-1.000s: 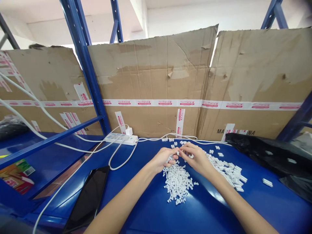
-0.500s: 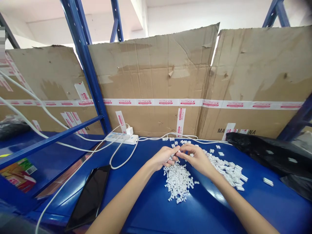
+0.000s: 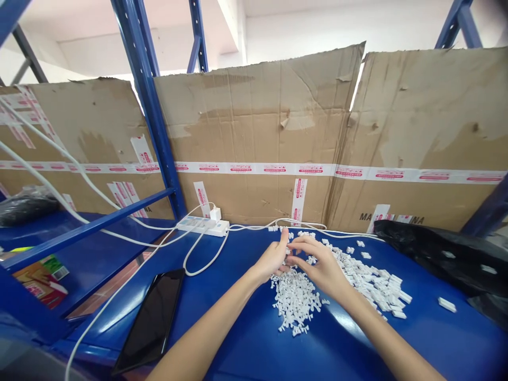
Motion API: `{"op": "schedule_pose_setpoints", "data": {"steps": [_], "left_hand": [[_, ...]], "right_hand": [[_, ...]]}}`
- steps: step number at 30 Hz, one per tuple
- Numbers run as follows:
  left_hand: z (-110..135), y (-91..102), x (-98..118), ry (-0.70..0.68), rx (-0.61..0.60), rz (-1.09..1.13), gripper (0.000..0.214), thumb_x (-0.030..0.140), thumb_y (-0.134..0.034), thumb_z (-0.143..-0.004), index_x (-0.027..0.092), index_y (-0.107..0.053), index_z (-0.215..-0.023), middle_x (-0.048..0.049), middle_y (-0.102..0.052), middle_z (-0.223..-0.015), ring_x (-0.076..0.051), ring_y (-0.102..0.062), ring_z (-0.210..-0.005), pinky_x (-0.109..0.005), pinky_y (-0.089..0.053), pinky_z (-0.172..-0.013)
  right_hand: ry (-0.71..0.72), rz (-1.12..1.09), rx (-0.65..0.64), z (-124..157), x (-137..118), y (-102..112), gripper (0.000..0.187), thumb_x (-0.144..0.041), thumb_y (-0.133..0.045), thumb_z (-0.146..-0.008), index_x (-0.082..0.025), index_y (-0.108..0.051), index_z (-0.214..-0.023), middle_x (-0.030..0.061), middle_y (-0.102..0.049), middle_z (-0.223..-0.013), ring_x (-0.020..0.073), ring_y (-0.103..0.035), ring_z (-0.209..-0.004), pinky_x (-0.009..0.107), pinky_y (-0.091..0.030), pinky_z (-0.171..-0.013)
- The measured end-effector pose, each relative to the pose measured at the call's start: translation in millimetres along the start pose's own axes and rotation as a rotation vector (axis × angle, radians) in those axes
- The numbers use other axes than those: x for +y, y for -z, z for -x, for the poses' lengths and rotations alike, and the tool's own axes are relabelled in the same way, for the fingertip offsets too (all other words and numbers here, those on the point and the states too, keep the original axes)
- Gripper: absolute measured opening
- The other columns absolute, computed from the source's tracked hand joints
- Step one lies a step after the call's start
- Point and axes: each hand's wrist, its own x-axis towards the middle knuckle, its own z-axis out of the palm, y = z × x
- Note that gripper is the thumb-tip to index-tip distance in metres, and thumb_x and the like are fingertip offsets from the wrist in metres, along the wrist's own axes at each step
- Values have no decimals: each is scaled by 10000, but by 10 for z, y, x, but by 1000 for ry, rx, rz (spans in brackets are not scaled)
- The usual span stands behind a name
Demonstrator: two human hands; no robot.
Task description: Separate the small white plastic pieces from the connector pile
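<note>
Both hands meet over a blue shelf top (image 3: 246, 338), above a heap of small white plastic parts (image 3: 296, 302). My left hand (image 3: 273, 259) is raised with fingers pointing up and the thumb pressed toward the right hand. My right hand (image 3: 319, 264) has its fingers curled, pinching toward the left hand. Something small and white seems caught between the fingertips, too small to name. A second, longer heap of white parts (image 3: 375, 280) lies just right of my right hand.
A black phone (image 3: 153, 320) lies at the front left. A white power strip (image 3: 203, 226) with white cables (image 3: 198, 254) sits at the back. Taped cardboard sheets (image 3: 257, 137) wall off the rear. A black plastic bag (image 3: 440, 254) lies at the right. Blue rack uprights (image 3: 148, 106) stand on the left.
The view has shifted slightly, so everything sits a little lower and to the right. My left hand's fingers have straightened upward; both hands stay together over the heap.
</note>
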Motion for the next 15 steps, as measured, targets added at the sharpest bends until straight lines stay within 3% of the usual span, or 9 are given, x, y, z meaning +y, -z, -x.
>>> {"op": "schedule_pose_setpoints", "data": {"steps": [4, 8, 12, 15], "left_hand": [[0, 22, -32, -200, 141, -308, 757, 796, -170, -845, 180, -569, -660, 2, -442, -482, -143, -457, -497, -252, -319, -526], [12, 10, -66, -329, 224, -577, 716, 689, -180, -923, 187, -580, -605, -41, -535, -522, -188, -551, -611, -266, -344, -620], [15, -15, -77, -394, 232, -643, 718, 662, -156, -938, 183, -542, -568, -48, -539, -540, -173, -517, -583, -267, -320, -605], [10, -9, -60, -391, 211, -610, 731, 687, -157, -924, 184, -507, -524, -29, -476, -492, -151, -461, -525, -268, -299, -570]], "right_hand": [[-91, -29, 84, 32, 9, -80, 199, -298, -657, -859, -245, -654, -1051, 56, -677, -930, 196, -588, -778, 358, -484, -726], [-180, -176, 80, 41, 19, -120, 266, -307, -611, -876, -219, -635, -1125, 45, -674, -875, 179, -580, -729, 325, -479, -686], [-196, -201, 19, 29, 3, -94, 190, -334, -601, -879, -208, -711, -969, 37, -644, -810, 173, -545, -714, 319, -471, -683], [-236, -270, -60, 8, -3, -16, 238, -392, -582, -891, -219, -739, -933, 45, -639, -815, 185, -560, -742, 337, -496, -712]]}}
